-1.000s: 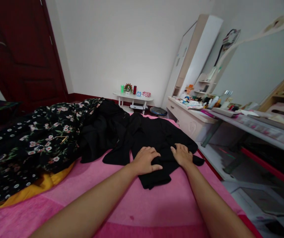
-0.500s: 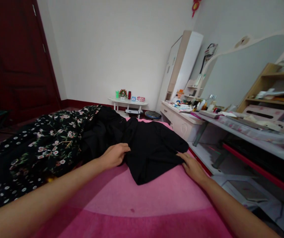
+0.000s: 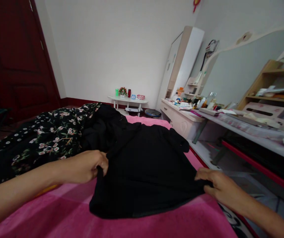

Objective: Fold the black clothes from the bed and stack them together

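A black short-sleeved top (image 3: 144, 165) lies spread over the pink bed cover (image 3: 67, 211), its hem towards me and its sleeves at the far end. My left hand (image 3: 88, 166) is closed on its left side edge, above the lower left corner. On the other side, my right hand (image 3: 211, 181) pinches the fabric near the lower right corner. The cloth is drawn fairly flat between both hands. Left of the top is a heap of dark clothes, with a black floral garment (image 3: 57, 132) uppermost and my left forearm in front of it.
A white dressing table (image 3: 181, 122) with a mirror and many small items stands at the right, beside a cluttered desk (image 3: 251, 129). Beyond the bed are a low white table (image 3: 128, 99) and a round dark stool (image 3: 153, 113). The dark red door (image 3: 20, 66) is at left.
Both hands have moved nearer to me and wider apart, pulling the top's hem along. The top, bunched before with a pointed corner, is now spread out wide and flatter.
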`<state>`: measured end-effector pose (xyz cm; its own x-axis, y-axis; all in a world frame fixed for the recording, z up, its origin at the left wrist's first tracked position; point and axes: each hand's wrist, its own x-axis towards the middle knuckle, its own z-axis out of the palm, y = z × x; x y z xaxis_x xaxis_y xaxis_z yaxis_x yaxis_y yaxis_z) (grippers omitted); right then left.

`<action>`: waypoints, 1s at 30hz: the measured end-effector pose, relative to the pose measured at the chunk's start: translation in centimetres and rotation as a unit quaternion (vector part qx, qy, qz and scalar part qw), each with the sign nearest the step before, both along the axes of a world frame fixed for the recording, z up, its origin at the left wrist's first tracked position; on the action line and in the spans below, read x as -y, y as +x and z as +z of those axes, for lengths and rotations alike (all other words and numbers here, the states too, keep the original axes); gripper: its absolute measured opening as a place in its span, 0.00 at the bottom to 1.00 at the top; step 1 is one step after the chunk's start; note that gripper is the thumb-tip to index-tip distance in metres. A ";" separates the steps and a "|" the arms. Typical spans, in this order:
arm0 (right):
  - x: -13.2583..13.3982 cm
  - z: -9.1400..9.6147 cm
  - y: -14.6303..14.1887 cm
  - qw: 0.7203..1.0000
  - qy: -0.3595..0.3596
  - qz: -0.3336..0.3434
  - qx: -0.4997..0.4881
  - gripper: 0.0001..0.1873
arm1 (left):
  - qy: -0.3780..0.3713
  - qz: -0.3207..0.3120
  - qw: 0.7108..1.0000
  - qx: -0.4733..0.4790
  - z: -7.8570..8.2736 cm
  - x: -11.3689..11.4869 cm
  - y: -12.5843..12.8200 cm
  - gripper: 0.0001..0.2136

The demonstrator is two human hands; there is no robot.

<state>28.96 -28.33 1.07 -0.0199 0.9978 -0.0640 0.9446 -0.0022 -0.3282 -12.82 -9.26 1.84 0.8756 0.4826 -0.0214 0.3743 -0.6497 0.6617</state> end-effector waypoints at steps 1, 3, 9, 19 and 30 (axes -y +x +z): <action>0.4 -0.5 -0.2 1.000 -0.021 -0.001 0.006 0.19 | 0.004 -0.014 0.999 -0.038 -0.3 0.5 -0.2 0.16; 0.9 -0.9 -0.1 0.998 -0.063 -0.005 0.020 0.17 | -0.003 -0.031 0.992 -0.120 -0.2 1.1 -0.1 0.17; -4.9 -0.2 -0.4 0.999 -0.031 0.000 0.033 0.16 | 0.000 -0.077 0.997 -0.012 1.2 -0.4 7.4 0.13; -24.7 -9.2 -6.8 0.988 0.137 0.066 -0.038 0.35 | 0.175 0.206 0.963 0.006 -9.2 -13.0 24.2 0.24; -37.1 -11.4 3.8 0.988 0.041 -0.086 0.120 0.33 | 0.186 0.274 0.940 -0.085 -11.9 -24.8 26.3 0.24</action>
<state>32.74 8.76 -10.29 0.1566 0.9870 0.0356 0.9833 -0.1524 -0.0996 13.48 15.55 -10.05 0.4922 0.8621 0.1204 0.8004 -0.5026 0.3267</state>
